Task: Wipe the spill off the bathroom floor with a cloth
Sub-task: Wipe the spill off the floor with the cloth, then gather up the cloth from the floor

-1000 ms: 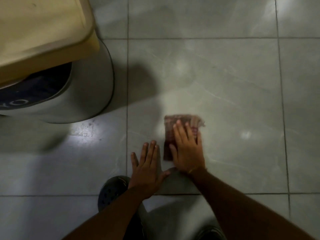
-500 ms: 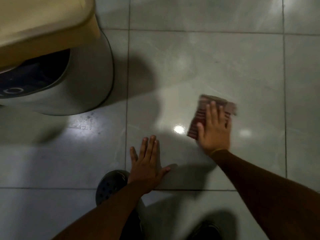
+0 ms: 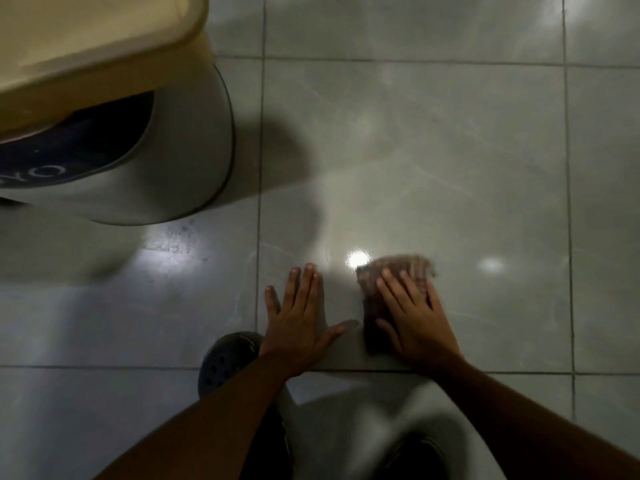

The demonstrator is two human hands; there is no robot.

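Note:
A folded reddish-brown cloth [image 3: 372, 282] lies flat on the grey tiled floor [image 3: 433, 150]. My right hand [image 3: 415, 317] presses down on it with fingers spread, covering most of it; the cloth's far edge is blurred by motion. My left hand [image 3: 299, 317] rests flat and open on the tile just left of the cloth, holding nothing. A wet sheen with a bright light reflection [image 3: 358, 260] sits on the tile just beyond the cloth. No distinct puddle edge can be made out.
A grey rounded bin or fixture [image 3: 187, 150] with a cream lid [image 3: 86, 39] stands at the upper left. A dark perforated clog [image 3: 227, 362] is under my left forearm; another dark shoe [image 3: 419, 455] shows at the bottom. Grey tiles extend right and ahead.
My right hand slid the cloth out to the far right, then back toward me and left, close to my left hand. My left hand stayed planted.

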